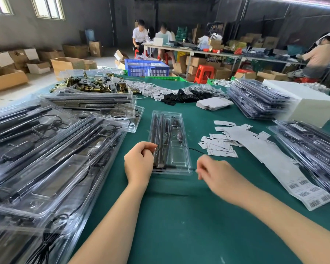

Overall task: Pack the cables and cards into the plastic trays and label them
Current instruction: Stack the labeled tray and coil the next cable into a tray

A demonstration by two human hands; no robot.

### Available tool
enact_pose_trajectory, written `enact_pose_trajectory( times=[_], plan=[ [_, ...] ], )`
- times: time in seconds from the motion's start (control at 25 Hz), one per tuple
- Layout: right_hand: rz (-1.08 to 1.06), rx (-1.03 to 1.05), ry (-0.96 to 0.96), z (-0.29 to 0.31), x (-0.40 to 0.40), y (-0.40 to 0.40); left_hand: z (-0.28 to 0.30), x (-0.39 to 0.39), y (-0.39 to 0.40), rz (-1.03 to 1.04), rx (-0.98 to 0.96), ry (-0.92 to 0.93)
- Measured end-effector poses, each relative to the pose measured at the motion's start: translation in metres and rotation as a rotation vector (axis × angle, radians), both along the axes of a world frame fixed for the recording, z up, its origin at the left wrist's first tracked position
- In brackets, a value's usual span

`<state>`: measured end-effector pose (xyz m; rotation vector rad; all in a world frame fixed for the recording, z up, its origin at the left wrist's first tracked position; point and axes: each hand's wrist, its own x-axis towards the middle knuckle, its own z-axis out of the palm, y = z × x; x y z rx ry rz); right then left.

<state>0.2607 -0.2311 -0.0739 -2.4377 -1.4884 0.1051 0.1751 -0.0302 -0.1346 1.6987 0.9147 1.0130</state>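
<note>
only barcodes show on the label strip [301, 189]; left hand [139, 161] grips the tray [179, 149], right hand [215, 170] blurred, perhaps pinching.

Dark green desk [179, 216]. Clear plastic tray [179, 149] holding black rods [158, 134]. White cards [217, 147] with black print, a white label strip [274, 162] (black barcodes), blue crate [147, 68], red stool [204, 73].

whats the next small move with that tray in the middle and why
Probably tuck the loose black cable into the clear tray. It trails out over the tray's right edge onto the green mat, while the black rods already lie in their slots. The left hand steadies the tray's left edge; the right hand, blurred, is near its right corner, close to the cable.
</note>
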Motion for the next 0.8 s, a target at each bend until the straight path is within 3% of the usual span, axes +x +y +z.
enact_pose_trajectory(
  times=[0.08, 0.16, 0.28, 0.36, 0.48, 0.6, 0.72, 0.8],
  plan=[
    [-0.112, 0.314, 0.182, 0.021, 0.008, 0.006, 0.001, 0.0, -0.002, -0.019, 0.015, -0.039],
    [-0.167, 0.541, 0.238, 0.042, 0.016, 0.019, 0.003, 0.001, -0.01, -0.095, 0.12, -0.045],
    [-0.218, 0.745, 0.518, 0.069, 0.021, 0.049, 0.009, 0.003, -0.028, -0.3, 0.327, -0.066],
    [-0.18, 0.737, 0.636, 0.075, 0.018, 0.063, 0.012, 0.007, -0.039, -0.441, 0.398, -0.06],
    [-0.085, 0.661, 0.475, 0.065, 0.013, 0.071, 0.012, 0.011, -0.048, -0.523, 0.395, -0.039],
    [-0.11, 0.75, 0.28, 0.048, 0.019, 0.067, 0.008, 0.015, -0.051, -0.557, 0.308, -0.06],
    [-0.268, 0.844, 0.114, 0.023, 0.036, 0.05, 0.008, 0.017, -0.054, -0.648, 0.204, -0.067],
    [-0.437, 0.829, -0.12, 0.002, 0.046, 0.036, 0.01, 0.02, -0.057, -0.607, 0.163, -0.109]
  ],
)
